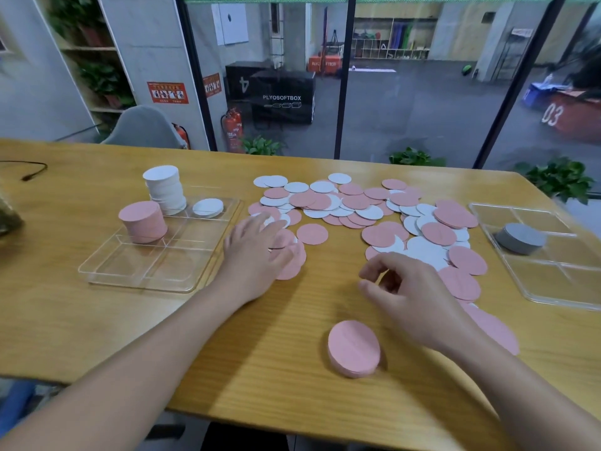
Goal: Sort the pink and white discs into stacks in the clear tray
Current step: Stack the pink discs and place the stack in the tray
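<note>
A spread of loose pink and white discs (354, 203) covers the middle of the table. The clear tray (146, 275) at the left holds a tall white stack (165, 189), a pink stack (143, 222) and a low white pile (208, 207). My left hand (257, 252) lies flat with straight fingers on several pink discs (292, 255) at the pile's left edge. My right hand (406, 288) hovers over the near edge of the pile with fingers curled and nothing visible in them. A short pink stack (353, 348) sits on the table in front of me.
A second clear tray (559, 288) at the right holds a grey disc stack (520, 238). A black cable (29, 170) lies at the far left. The table's near edge runs below my forearms; a glass wall and plants stand behind the table.
</note>
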A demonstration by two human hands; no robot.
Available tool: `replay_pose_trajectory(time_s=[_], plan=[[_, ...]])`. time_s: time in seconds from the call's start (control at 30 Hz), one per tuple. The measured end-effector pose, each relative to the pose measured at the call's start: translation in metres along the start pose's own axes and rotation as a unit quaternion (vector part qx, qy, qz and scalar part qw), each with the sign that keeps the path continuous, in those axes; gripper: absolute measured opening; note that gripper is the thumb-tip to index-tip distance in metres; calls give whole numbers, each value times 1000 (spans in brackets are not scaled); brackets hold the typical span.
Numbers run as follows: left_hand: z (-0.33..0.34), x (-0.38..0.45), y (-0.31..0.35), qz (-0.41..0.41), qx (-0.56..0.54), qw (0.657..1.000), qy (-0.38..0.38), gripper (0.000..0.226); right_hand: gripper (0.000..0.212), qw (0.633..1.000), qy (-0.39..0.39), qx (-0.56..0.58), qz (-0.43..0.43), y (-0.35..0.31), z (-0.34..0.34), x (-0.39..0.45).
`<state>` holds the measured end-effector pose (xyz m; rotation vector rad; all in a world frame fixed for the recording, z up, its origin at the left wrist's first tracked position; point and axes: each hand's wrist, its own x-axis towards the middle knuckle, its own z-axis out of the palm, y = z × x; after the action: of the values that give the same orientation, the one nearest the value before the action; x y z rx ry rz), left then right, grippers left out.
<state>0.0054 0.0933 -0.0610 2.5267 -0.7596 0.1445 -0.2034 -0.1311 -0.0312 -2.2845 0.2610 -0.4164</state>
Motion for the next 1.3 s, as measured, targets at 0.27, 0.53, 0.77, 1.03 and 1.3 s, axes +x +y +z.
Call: replay_pose_trajectory(time_s=[0.27, 0.53, 0.77, 1.03, 1.3], plan=[[24, 33, 9, 48, 34, 992, -113, 61, 7, 996, -31, -83, -21, 16, 24, 76], [39, 44, 33, 200, -44, 972, -116, 35, 37, 972, -12, -213, -96, 42, 37, 102], [39, 51, 28, 173, -72, 980, -71, 55, 32, 954, -22, -271, -128, 49, 40, 101], [24, 43, 13, 139, -92, 982, -88, 50, 49, 957, -23, -283, -51, 49, 36, 103], [19, 40, 13, 101, -32, 991, -83, 48, 48, 970, 0, -243, 2, 34, 34, 101]])
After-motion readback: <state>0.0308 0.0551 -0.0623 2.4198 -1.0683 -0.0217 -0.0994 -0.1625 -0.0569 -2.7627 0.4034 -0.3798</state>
